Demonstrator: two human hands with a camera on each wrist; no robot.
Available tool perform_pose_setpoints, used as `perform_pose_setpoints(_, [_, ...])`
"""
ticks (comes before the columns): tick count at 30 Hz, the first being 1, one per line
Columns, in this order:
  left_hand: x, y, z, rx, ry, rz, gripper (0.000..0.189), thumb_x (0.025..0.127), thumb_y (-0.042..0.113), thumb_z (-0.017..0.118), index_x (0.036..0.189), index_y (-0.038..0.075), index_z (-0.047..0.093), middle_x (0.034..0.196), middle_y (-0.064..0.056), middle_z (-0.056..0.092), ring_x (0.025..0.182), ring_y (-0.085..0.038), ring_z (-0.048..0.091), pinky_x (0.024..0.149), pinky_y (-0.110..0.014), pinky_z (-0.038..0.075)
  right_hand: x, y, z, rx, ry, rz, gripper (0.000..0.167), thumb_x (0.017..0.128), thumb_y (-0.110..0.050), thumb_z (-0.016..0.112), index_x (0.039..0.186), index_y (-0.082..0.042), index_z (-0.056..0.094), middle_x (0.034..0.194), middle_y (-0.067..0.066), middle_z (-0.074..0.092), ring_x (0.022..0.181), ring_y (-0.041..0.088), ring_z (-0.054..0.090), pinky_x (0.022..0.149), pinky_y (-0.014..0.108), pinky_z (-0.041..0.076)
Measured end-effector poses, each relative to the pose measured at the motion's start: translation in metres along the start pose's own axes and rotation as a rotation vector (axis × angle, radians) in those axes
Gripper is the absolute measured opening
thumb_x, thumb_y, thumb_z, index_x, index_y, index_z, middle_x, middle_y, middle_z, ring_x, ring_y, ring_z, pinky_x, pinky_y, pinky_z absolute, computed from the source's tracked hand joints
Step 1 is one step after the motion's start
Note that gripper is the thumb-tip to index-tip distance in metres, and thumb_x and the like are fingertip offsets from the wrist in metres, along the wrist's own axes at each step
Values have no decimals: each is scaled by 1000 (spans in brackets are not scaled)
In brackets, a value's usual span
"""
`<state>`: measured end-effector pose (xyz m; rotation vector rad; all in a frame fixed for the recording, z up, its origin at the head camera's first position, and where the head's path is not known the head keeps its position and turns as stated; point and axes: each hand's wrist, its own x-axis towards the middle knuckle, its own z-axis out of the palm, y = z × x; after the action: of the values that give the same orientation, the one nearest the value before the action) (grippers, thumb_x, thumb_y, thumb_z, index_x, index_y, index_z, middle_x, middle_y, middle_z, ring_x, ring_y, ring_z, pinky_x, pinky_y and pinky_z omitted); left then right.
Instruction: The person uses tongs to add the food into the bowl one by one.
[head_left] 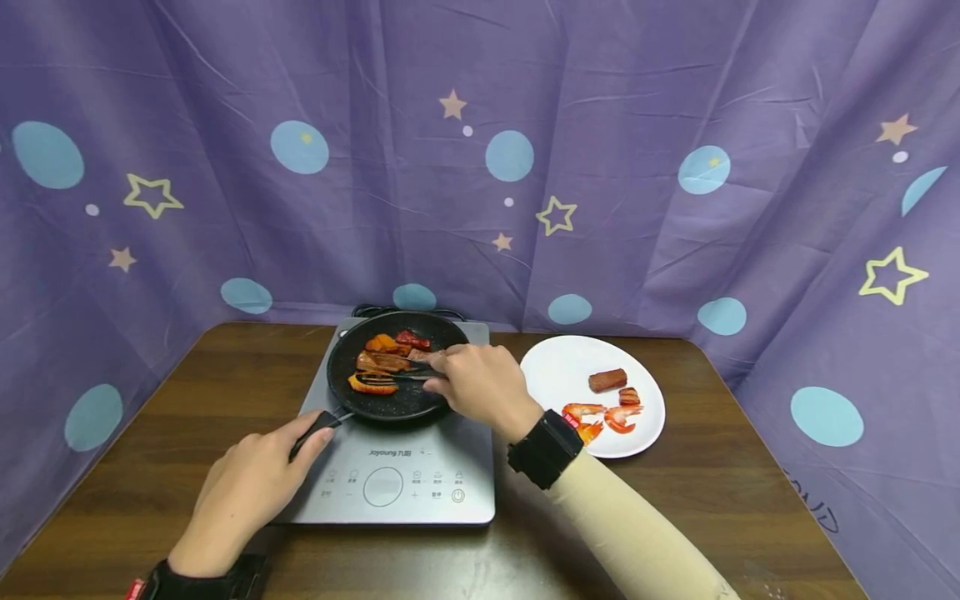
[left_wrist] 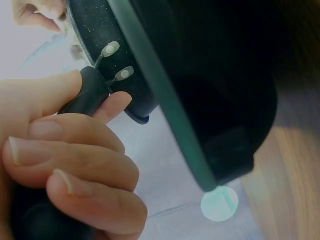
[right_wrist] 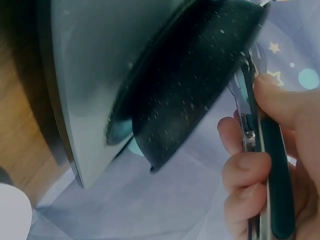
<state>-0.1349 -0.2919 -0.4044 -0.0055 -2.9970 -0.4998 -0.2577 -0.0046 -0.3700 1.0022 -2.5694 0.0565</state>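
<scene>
My left hand (head_left: 247,475) grips the black handle (head_left: 315,429) of a dark speckled frying pan (head_left: 390,408). In the left wrist view the fingers (left_wrist: 90,165) curl round that handle. Over the pan, my right hand (head_left: 480,383) holds a pair of tongs (right_wrist: 277,170) with dark grips and metal arms. The tongs' slotted tips overlap an orange piece of food (head_left: 367,386) at the near side of the pan. Behind it lie a brown slice of meat (head_left: 378,362), another orange piece (head_left: 381,343) and a dark red piece (head_left: 412,339).
Under the pan is a silver induction cooker (head_left: 450,467) with touch controls, its black cable behind. To the right, a white plate (head_left: 551,367) holds a brown block of meat (head_left: 607,381), a small striped piece (head_left: 628,396) and several shrimps (head_left: 621,418). A purple curtain (head_left: 600,250) hangs behind the wooden table (head_left: 720,467).
</scene>
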Motion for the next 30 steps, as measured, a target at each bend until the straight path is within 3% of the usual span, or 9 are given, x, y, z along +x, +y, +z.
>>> perform_pose_setpoints(4, [-1, 0, 0, 1, -1, 1, 63, 110, 58, 50, 149, 10, 63, 122, -35, 70, 89, -52, 73, 52, -52, 50, -8, 9, -10, -7, 43, -18, 35, 103, -54, 67, 127, -31, 76, 91, -7, 70, 74, 21, 73, 56, 41, 55])
perform_pose_setpoints(10, [-1, 0, 0, -2, 12, 6, 62, 110, 56, 51, 148, 9, 64, 121, -34, 70, 88, -51, 73, 52, -51, 50, -27, 38, -27, 28, 126, -10, 29, 101, -49, 71, 119, -27, 77, 88, -6, 70, 72, 21, 72, 56, 43, 54])
perform_pose_setpoints(14, [-1, 0, 0, -1, 14, 7, 62, 110, 57, 51, 148, 9, 64, 121, -34, 71, 89, -51, 73, 53, -52, 51, -47, 67, -37, 33, 142, 20, 33, 99, -47, 74, 122, -24, 78, 87, -5, 71, 68, 19, 69, 53, 42, 51])
perform_pose_setpoints(21, [-1, 0, 1, -6, 38, 26, 60, 109, 56, 53, 146, 10, 65, 117, -33, 72, 86, -51, 73, 52, -53, 50, -87, 128, -49, -29, 98, 85, 46, 98, -48, 74, 132, -18, 76, 105, 5, 79, 77, 28, 75, 57, 47, 56])
perform_pose_setpoints(30, [-2, 1, 2, -7, 44, 30, 59, 110, 55, 53, 146, 10, 66, 115, -33, 72, 86, -52, 73, 52, -55, 50, -136, 195, -50, -50, -30, 161, 40, 96, -43, 77, 129, -21, 77, 108, 4, 79, 87, 34, 75, 65, 55, 56])
